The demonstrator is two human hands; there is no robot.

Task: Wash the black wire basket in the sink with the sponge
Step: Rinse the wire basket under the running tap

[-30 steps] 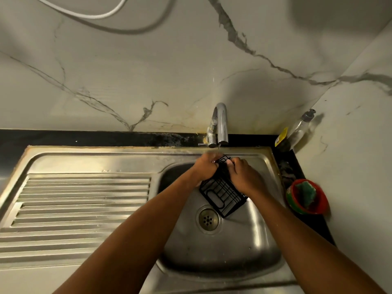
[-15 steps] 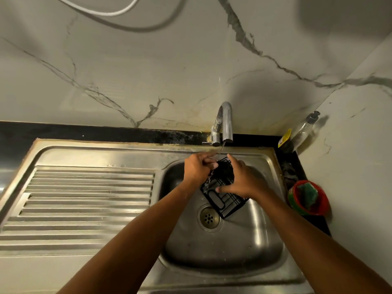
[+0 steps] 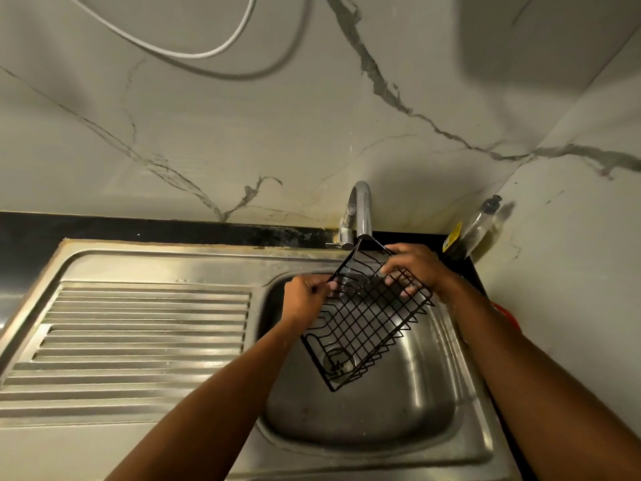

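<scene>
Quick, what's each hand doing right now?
Left hand: grips the black wire basket by its side edge.
Right hand: holds the basket's top end.

Reaches in from 7 o'clock with the bare left forearm, wrist straight, left grip curled and pinching the 9 o'clock edge of the tilted black wire basket. Reaches in from 5 o'clock with the bare right forearm, right grip at the basket's 1 o'clock end, fingers curled round the mesh.
</scene>
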